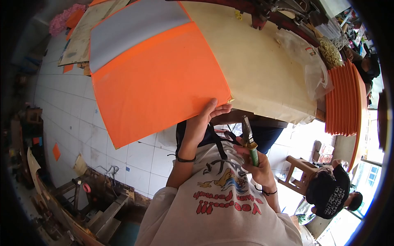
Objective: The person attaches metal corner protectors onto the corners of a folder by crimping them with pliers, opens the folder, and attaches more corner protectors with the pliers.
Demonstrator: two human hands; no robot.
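Note:
A large orange folder (160,82) with a grey panel (135,35) across its far part lies partly on the tan table (262,61), its left side jutting past the edge. My left hand (204,119) grips its near right corner, thumb on top and fingers beneath. A small gold metal piece (230,100) sits at that corner, just beyond my fingertips. In front of my shirt, my right hand (256,164) is wrapped round pliers (248,137) with green and yellow handles, their metal jaws pointing away from me.
Orange folders (342,98) are stacked at the right beside a clear plastic bag (308,61). Dark red machinery (260,14) stands at the table's far side. A person in black (328,190) is near a brown stool (297,174) at the lower right. Wooden framework (106,217) lies lower left.

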